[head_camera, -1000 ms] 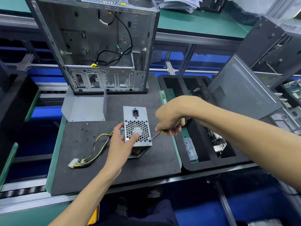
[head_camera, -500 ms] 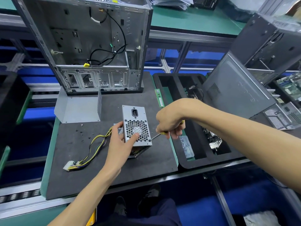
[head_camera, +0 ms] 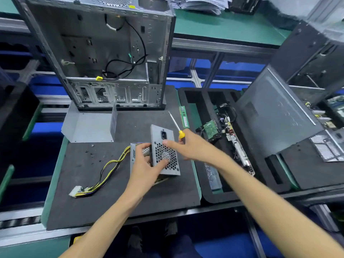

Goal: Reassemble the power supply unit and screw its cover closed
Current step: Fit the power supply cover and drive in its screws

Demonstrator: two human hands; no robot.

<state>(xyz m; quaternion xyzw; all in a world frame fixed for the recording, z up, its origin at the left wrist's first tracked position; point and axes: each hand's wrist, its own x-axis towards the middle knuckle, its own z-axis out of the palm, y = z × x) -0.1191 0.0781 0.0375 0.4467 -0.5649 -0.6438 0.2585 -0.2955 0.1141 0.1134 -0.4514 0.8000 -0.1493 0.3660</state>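
Dark grey foam mat [head_camera: 115, 205] on green-edged workbench [head_camera: 54, 183], open metal PC case [head_camera: 104, 53] upright at back. Black foam tray [head_camera: 210, 194] just right of mat, grey side panel [head_camera: 275, 116] leaning in it. Green-topped shelf [head_camera: 229, 25] behind with paper stack [head_camera: 201, 4]. Blue bins [head_camera: 240, 66] under metal rails
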